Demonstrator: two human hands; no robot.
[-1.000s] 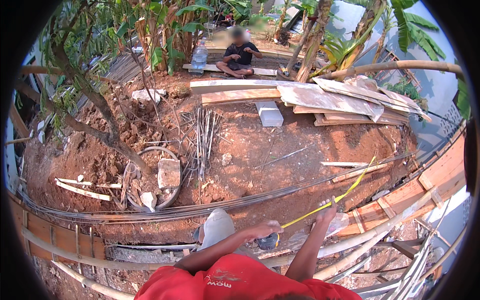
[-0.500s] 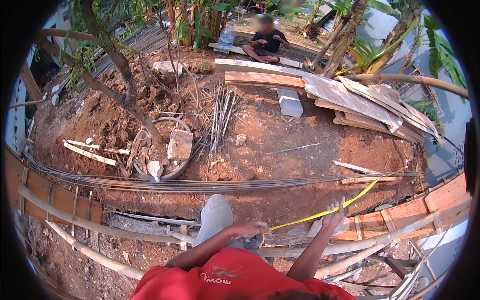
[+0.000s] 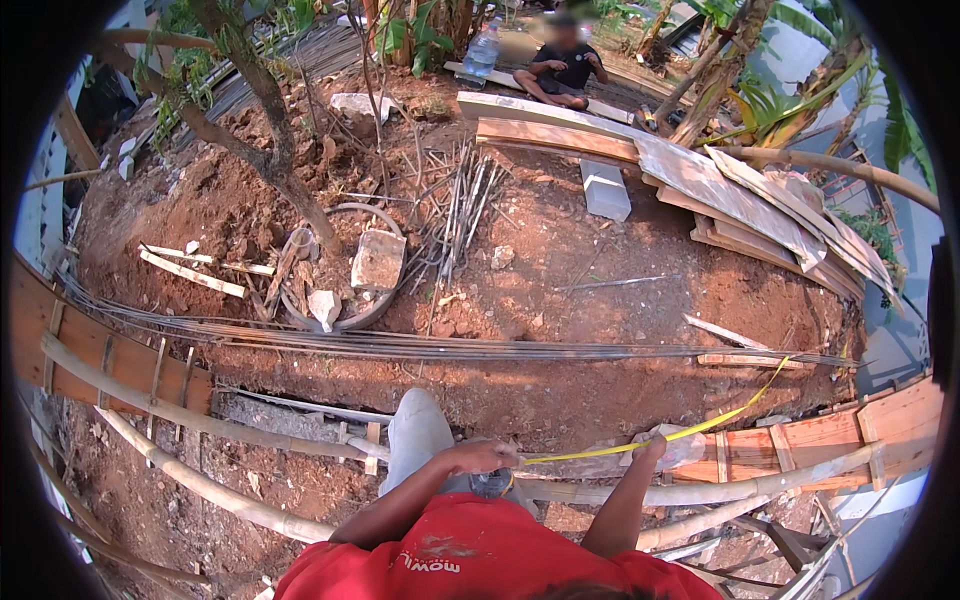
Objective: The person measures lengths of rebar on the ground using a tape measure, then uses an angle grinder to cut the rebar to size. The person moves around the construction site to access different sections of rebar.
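A tape measure lies across my lap area, its dark case [image 3: 490, 484] just beneath my left hand [image 3: 484, 457], which is closed on it. From there its yellow blade [image 3: 700, 427] runs out to the right and bows upward toward the steel rods. My right hand [image 3: 652, 449] is closed at the blade partway along; the fingers are small and partly hidden. The blade's far end reaches a short wood strip [image 3: 752, 361] near the right ends of the rods.
Long thin steel rods [image 3: 450, 346] cross the red soil ahead. Bamboo poles [image 3: 200, 425] and wooden formwork boards [image 3: 800, 450] flank me. Stacked planks [image 3: 740, 200] lie far right, near a white block [image 3: 605, 190]. A person [image 3: 562, 65] sits beyond; a tree [image 3: 290, 180] stands left.
The scene has shifted slightly right in view. My right hand's raised finger has folded down, and the yellow blade now curves more beyond that hand. My left hand stays at the case.
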